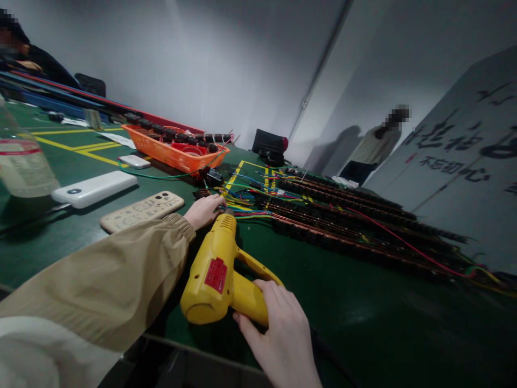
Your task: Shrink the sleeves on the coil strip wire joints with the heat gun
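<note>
My right hand (285,328) is wrapped round the handle of a yellow heat gun (212,264) with a red label. Its nozzle points away from me, towards a bundle of coloured wires (246,202). My left hand (205,211), in a tan sleeve, is closed at the near end of those wires, just beyond the nozzle; the fingertips are small and partly hidden. The wires run into long dark strips with copper-coloured lines (343,237) lying across the right of the green table.
An orange basket (161,148) holds dark coiled parts. On the left are a patterned phone (141,211), a white power bank (95,188), a smaller white device (134,161) and a clear bottle (24,161). A black bag (270,143) stands behind. Two other people are farther off.
</note>
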Demonstrator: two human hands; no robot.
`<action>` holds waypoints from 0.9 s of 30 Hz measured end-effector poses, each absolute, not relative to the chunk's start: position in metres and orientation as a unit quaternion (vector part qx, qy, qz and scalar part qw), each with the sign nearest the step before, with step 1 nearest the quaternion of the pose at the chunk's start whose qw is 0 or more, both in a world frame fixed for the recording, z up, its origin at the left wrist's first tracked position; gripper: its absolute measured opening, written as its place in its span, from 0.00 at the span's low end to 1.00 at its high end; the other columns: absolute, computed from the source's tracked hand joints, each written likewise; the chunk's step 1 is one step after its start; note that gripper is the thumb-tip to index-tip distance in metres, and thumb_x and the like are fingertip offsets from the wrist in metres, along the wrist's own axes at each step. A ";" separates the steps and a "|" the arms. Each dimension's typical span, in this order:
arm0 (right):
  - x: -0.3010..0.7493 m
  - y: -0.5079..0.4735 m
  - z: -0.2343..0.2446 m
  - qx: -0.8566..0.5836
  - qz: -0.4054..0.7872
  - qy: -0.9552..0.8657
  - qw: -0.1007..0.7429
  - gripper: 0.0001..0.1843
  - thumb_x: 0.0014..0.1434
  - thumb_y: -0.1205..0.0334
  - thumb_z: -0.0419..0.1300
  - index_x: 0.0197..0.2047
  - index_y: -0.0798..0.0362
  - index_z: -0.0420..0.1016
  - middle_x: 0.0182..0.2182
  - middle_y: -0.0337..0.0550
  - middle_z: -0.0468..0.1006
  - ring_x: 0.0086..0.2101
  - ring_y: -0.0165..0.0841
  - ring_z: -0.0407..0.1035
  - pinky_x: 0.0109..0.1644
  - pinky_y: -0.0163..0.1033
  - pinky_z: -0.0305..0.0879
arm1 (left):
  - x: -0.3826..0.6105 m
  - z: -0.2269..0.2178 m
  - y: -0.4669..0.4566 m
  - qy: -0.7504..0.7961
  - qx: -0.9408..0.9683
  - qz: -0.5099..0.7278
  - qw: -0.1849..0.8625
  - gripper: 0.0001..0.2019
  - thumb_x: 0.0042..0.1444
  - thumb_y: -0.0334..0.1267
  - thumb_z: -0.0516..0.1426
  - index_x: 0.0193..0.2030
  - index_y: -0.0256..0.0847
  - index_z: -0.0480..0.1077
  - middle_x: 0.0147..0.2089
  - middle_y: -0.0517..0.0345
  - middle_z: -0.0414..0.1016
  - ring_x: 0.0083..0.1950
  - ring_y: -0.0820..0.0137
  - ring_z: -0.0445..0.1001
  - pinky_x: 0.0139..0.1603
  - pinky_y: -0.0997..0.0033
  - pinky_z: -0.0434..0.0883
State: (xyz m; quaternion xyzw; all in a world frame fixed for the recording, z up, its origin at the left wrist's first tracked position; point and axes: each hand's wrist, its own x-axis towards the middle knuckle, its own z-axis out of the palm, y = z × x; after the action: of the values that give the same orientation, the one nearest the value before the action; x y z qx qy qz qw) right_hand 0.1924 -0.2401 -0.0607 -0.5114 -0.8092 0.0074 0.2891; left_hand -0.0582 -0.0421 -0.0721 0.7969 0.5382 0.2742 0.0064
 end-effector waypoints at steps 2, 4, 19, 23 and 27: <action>0.193 -0.240 -0.060 -0.510 0.004 -0.811 0.286 0.20 0.47 0.60 0.67 0.44 0.51 0.70 0.36 0.42 0.75 0.37 0.39 0.69 0.41 0.44 0.66 | -0.057 -0.071 -0.043 0.541 0.789 0.292 -0.004 0.09 0.57 0.34 0.51 0.43 0.41 0.69 0.45 0.52 0.71 0.44 0.64 0.71 0.42 0.67 0.65; 0.193 -0.240 -0.060 -0.511 0.002 -0.813 0.280 0.20 0.47 0.60 0.67 0.44 0.52 0.70 0.37 0.42 0.75 0.37 0.39 0.69 0.41 0.44 0.66 | -0.056 -0.071 -0.043 0.544 0.780 0.309 -0.015 0.08 0.58 0.37 0.50 0.41 0.41 0.69 0.45 0.53 0.72 0.44 0.64 0.71 0.42 0.68 0.65; 0.193 -0.240 -0.062 -0.506 -0.014 -0.815 0.282 0.20 0.48 0.60 0.66 0.46 0.52 0.70 0.37 0.42 0.75 0.37 0.38 0.69 0.42 0.44 0.66 | -0.060 -0.084 -0.026 0.498 0.774 0.359 0.155 0.12 0.49 0.42 0.54 0.39 0.40 0.68 0.33 0.57 0.74 0.36 0.67 0.71 0.39 0.70 0.66; 0.192 -0.239 -0.061 -0.506 -0.016 -0.815 0.282 0.20 0.48 0.60 0.65 0.46 0.51 0.70 0.37 0.42 0.75 0.37 0.38 0.70 0.41 0.43 0.66 | -0.058 -0.084 -0.026 0.522 0.764 0.339 0.170 0.16 0.51 0.42 0.53 0.46 0.40 0.67 0.33 0.57 0.73 0.34 0.67 0.70 0.38 0.70 0.65; 0.192 -0.239 -0.062 -0.507 -0.020 -0.815 0.281 0.21 0.48 0.60 0.66 0.47 0.51 0.70 0.38 0.42 0.75 0.38 0.39 0.70 0.42 0.44 0.66 | -0.057 -0.084 -0.028 0.512 0.777 0.325 0.167 0.19 0.56 0.41 0.50 0.53 0.39 0.63 0.36 0.54 0.73 0.36 0.66 0.70 0.38 0.70 0.64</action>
State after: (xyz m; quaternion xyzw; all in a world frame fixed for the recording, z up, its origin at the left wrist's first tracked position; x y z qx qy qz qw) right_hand 0.1920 -0.2385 -0.0621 -0.5065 -0.8148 -0.0202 0.2812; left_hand -0.0570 -0.0276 -0.0838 0.7771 0.5122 0.3253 0.1673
